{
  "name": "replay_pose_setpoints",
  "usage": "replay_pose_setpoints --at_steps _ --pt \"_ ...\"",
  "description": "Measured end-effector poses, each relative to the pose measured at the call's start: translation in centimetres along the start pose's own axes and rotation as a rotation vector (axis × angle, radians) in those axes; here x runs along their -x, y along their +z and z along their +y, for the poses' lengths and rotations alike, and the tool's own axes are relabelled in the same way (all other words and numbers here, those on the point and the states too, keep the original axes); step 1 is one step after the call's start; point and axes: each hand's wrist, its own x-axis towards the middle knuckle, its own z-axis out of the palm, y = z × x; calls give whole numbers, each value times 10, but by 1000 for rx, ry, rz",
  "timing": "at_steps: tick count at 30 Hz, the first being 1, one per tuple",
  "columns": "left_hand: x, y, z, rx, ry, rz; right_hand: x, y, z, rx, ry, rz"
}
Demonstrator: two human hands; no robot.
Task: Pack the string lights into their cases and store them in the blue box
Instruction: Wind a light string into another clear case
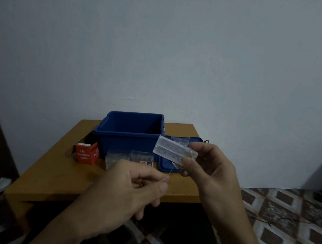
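Worktop: tan wood worktop (56,179) standing against a pale wall (165,50), seen from above and in front.
Blue box: blue box (130,132) at the back of the worktop, open at the top. Its inside is dark, so I cannot tell what it contains.
Lid: blue lid (165,166) lying flat at 3 o'clock of the box, partly hidden behind the raised hands.
Right grip: right grip (209,169) raised above the lid. Thumb below and fingers above are clamped on the right end of a clear case (173,149).
Clear case: held in the air, tilted, with its free end pointing to 10 o'clock over the box's near right corner. It is not in the box.
Wire: string-light wire (169,173) is thin and pale, running from the case's lower edge towards 7 o'clock into the other hand.
Left grip: left grip (135,186) at 7 o'clock of the case. Thumb and forefinger are closed in a pinch on the wire and the remaining fingers are curled under.
Other packs: clear packs (141,156) on the worktop at 6 o'clock of the box, just in front of its wall. Too blurred to count.
Carton: red carton (86,153) at 8 o'clock of the box, with white print reading "LED Decorative Lights".
Floor: patterned tile floor (286,220) at 4 o'clock of the worktop.
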Motion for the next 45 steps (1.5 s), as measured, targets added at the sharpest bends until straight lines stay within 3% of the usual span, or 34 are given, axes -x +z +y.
replay_pose_setpoints --at_steps 12,20,30,37,45 --pt "-12 -31 30 -332 241 52 3 1 -2 179 25 -180" --pt "-48 -45 38 -435 290 -10 6 -1 -11 76 48 -351" --pt "-69 -53 22 -87 70 -267 6 -6 -14 -106 88 -425" --pt "-69 -40 -19 199 -96 -281 7 -6 -14 -150 82 -419" --pt "-46 -17 -42 705 -77 -239 5 -4 -6 -132 61 -297"
